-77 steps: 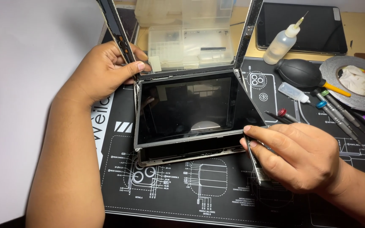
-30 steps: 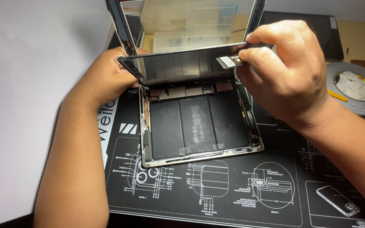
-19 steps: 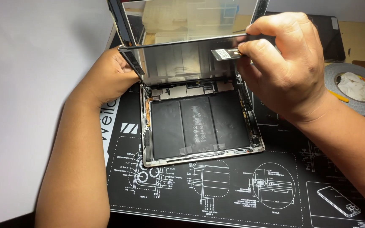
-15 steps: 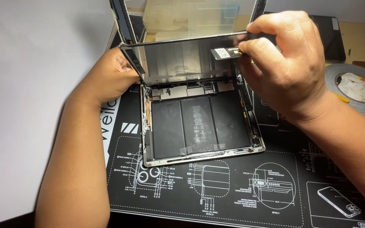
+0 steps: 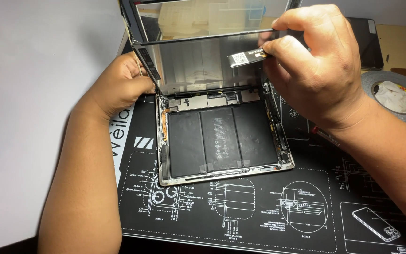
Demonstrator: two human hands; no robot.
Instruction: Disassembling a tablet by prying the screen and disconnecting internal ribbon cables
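A black repair mat (image 5: 240, 211) printed with white diagrams lay nearest. On it, at centre, sat an opened tablet housing (image 5: 222, 143), its black battery cells (image 5: 219, 141) and logic board exposed; the display panel (image 5: 203, 63) was already lifted and tilted up at 12 o'clock, not yet removed. The left hand (image 5: 118, 84), at 10 o'clock, pinched the panel's left edge. The right hand (image 5: 316, 66), at 2 o'clock, was closed on its top right corner.

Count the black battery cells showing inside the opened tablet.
3. The left cell, middle cell and right cell lie side by side in the tablet, below the lifted screen held by the left hand and right hand. None appears hidden.
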